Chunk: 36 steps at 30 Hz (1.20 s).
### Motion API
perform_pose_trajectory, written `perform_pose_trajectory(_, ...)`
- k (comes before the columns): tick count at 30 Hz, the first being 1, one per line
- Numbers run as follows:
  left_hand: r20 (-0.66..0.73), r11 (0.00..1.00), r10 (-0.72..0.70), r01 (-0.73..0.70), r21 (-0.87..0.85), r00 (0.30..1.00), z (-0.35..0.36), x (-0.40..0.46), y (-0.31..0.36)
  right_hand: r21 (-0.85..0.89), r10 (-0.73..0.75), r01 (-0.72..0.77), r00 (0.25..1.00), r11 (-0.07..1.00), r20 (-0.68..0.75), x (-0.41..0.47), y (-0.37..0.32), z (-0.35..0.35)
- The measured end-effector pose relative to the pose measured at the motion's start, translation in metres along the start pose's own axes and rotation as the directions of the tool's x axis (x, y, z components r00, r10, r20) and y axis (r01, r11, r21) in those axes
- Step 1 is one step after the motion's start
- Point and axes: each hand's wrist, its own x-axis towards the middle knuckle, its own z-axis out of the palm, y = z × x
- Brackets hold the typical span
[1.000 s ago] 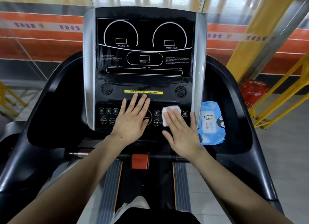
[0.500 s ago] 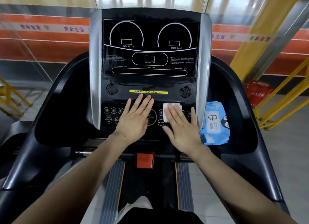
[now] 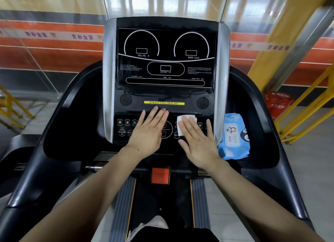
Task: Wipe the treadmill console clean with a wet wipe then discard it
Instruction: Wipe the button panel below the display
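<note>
- Nearest, two forearms reach in over the belt; one orange stop button (image 3: 160, 175) sits between them.
- The right hand (image 3: 197, 142) lies flat with fingers spread, pinning one wet wipe (image 3: 186, 123) to the button panel. No pinch; the wipe pokes out past the fingertips, up and left.
- The left hand (image 3: 149, 133) rests open and empty beside it, on the panel's centre.
- One blue wipe pack (image 3: 234, 138) sits just right of the console (image 3: 164, 90).
- The unwiped screen lies straight above; the right hand is the one placed to slide up.

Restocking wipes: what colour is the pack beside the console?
Light blue wipes pack, penguin picture on it; head view.
</note>
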Motion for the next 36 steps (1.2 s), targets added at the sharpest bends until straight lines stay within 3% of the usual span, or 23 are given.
perform_pose_trajectory(2,0.009,1.000,0.006,-0.006,-0.009,1.000,-0.001,0.000,-0.001,0.019,0.029,-0.029,1.000,0.999,0.010,0.000,-0.008,0.002)
perform_pose_trajectory(6,0.015,1.000,0.009,-0.008,-0.021,1.000,-0.003,0.001,-0.003,0.015,-0.104,0.103,0.992,0.995,0.067,-0.039,-0.017,0.016)
perform_pose_trajectory(9,0.021,0.998,0.009,-0.007,-0.055,1.000,-0.005,0.001,-0.002,0.013,-0.123,0.122,0.987,0.992,0.104,-0.046,-0.016,0.014)
perform_pose_trajectory(17,-0.020,0.999,0.020,-0.021,-0.033,1.000,-0.001,-0.009,-0.024,0.044,0.036,-0.039,0.998,0.998,0.060,0.006,-0.031,-0.005)
perform_pose_trajectory(25,-0.046,0.998,-0.049,0.047,-0.032,0.998,0.003,-0.028,-0.045,-0.030,-0.175,0.179,0.979,0.983,0.101,-0.024,-0.029,0.008)
perform_pose_trajectory(30,-0.058,0.997,-0.048,0.045,-0.055,0.997,0.002,-0.029,-0.044,-0.008,-0.062,0.063,0.995,0.998,0.075,0.028,-0.026,-0.011)
perform_pose_trajectory(36,-0.059,0.999,-0.018,0.015,-0.039,0.998,0.002,-0.027,-0.049,-0.060,-0.339,0.350,0.930,0.935,0.145,-0.008,-0.031,-0.001)
